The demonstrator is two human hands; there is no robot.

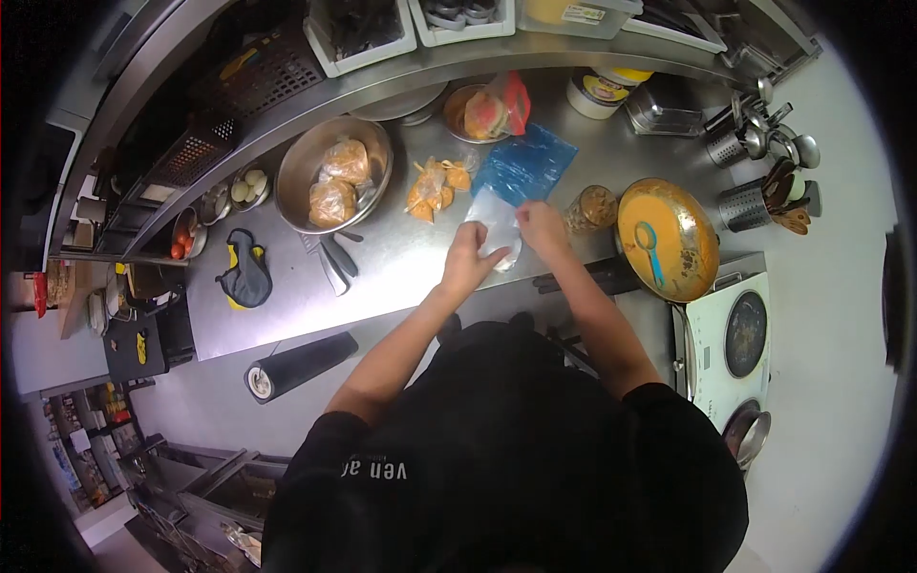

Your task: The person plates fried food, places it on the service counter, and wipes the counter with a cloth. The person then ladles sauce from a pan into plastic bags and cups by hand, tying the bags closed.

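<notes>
A clear plastic bag [495, 218] lies flat at the front of the steel counter, between my hands. My left hand [466, 263] grips its left side, with thumb and fingers on either side of the film. At the upper right edge of the bag, my right hand [543, 232] pinches the film with bent fingers. Just behind is a blue plastic packet [530, 164], partly under the clear bag. Several small knotted bags of orange sauce [432, 191] lie to the left. Right of my right hand stands a jar [594, 207] with brown contents.
A wide pan [712, 239] of orange sauce with a blue ladle [652, 250] is at right, near a hob [745, 334]. At left are a steel bowl [287, 191] with filled bags, knives [334, 263] and a grey-yellow glove-like item [246, 272]. A shelf [458, 55] overhangs the back.
</notes>
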